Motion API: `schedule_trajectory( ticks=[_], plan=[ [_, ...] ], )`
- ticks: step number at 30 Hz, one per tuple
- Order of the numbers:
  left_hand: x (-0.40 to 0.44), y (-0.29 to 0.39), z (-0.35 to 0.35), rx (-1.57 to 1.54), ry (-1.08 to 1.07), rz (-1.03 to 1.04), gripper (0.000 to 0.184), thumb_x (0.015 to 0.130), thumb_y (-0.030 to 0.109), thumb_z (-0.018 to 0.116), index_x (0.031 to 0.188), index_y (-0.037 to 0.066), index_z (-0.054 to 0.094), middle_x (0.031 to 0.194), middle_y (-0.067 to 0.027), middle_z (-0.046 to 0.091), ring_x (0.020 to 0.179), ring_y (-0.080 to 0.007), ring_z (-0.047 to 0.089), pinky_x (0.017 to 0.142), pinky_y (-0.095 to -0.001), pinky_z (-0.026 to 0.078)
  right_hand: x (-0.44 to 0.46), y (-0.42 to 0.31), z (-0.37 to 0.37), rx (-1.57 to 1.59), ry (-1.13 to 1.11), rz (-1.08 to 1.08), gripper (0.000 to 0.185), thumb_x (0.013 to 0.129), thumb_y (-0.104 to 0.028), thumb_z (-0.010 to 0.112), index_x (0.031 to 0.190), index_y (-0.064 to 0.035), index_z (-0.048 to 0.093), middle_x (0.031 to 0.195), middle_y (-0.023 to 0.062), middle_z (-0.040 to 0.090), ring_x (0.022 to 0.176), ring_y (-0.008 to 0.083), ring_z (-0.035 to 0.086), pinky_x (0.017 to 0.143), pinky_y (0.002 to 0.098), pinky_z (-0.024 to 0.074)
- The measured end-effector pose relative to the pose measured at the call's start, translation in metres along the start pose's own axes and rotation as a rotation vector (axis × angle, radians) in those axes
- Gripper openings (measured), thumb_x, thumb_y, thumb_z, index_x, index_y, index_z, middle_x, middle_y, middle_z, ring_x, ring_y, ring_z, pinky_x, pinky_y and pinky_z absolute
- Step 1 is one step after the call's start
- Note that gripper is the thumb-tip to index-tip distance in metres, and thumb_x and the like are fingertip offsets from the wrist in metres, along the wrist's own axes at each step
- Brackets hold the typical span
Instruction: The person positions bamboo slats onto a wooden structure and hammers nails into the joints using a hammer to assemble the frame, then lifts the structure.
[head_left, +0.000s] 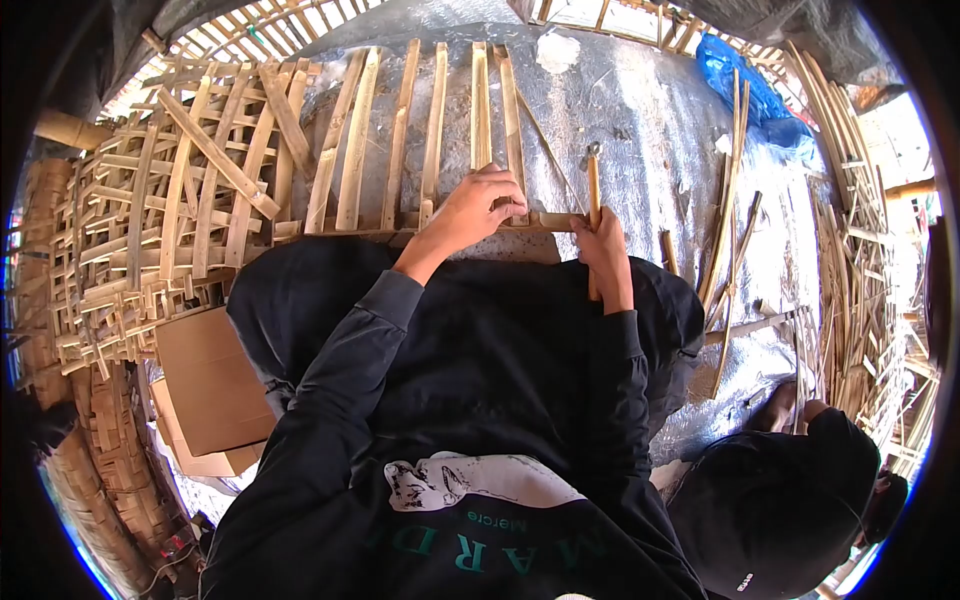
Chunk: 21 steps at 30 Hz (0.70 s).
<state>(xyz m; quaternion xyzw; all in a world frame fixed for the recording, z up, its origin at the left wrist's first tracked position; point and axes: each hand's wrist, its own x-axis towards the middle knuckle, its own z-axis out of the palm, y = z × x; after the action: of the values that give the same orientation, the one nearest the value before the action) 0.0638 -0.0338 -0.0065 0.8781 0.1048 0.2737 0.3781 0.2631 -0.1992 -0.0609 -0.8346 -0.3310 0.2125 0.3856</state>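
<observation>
Several upright bamboo slats [400, 135] stand in a row across a horizontal bamboo strip [550, 221] in front of my lap. My left hand [470, 215] is over the lower ends of the slats at the right of the row, its fingers curled; what they pinch, if anything, is too small to make out. My right hand [603, 245] is wrapped round the wooden handle of a hammer [594, 185], held upright beside the strip's right end, its small metal head at the top.
Woven bamboo panels [170, 190] lie at the left, above a cardboard box [215, 380]. Long bamboo strips [735, 200] and a blue plastic bag [745, 90] lie at the right. Another person [775, 510] in dark clothes crouches at the lower right.
</observation>
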Motion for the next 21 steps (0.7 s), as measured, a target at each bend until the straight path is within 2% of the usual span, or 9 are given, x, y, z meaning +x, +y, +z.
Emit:
schedule_trajectory(
  ticks=[10,15,19,21],
  plan=[
    [0.0,-0.003,0.002,-0.023,0.003,-0.032,0.013,0.083,0.013,0.082,0.085,0.004,0.073,0.085,-0.0052,0.07,0.087,-0.0276,0.06,0.081,-0.0406,0.049,-0.002,-0.003,-0.004,0.035,-0.012,0.007,0.03,0.098,-0.018,0.072,0.087,0.0,0.05,0.068,0.0051,0.053,0.053,0.0125,0.052,0.045,0.0312,0.0413],
    [0.0,-0.002,0.002,-0.009,0.03,-0.03,0.016,0.083,0.016,0.083,0.083,0.004,0.072,0.085,-0.0049,0.072,0.083,-0.0265,0.06,0.08,-0.039,0.05,-0.011,-0.027,-0.017,0.228,-0.039,0.065,0.029,0.102,-0.02,0.066,0.087,-0.0012,0.05,0.067,0.0038,0.052,0.051,0.0107,0.049,0.044,0.0283,0.0382],
    [-0.001,-0.003,0.002,-0.006,0.043,-0.012,0.017,0.081,0.015,0.085,0.082,0.004,0.072,0.085,-0.0046,0.072,0.082,-0.0264,0.061,0.078,-0.0388,0.05,-0.009,-0.017,-0.014,0.063,0.04,-0.068,0.03,0.103,-0.022,0.065,0.088,0.0004,0.052,0.066,0.0065,0.052,0.048,0.0138,0.05,0.044,0.0314,0.0383],
    [-0.002,-0.003,0.002,-0.008,0.048,-0.008,0.017,0.08,0.014,0.086,0.082,0.004,0.072,0.085,-0.0045,0.072,0.082,-0.0262,0.061,0.078,-0.0386,0.05,-0.019,-0.03,-0.023,0.031,0.079,-0.11,0.033,0.099,-0.022,0.067,0.084,0.0034,0.051,0.071,0.0257,0.057,0.066,0.0446,0.058,0.062,0.0481,0.0452]
  ],
)
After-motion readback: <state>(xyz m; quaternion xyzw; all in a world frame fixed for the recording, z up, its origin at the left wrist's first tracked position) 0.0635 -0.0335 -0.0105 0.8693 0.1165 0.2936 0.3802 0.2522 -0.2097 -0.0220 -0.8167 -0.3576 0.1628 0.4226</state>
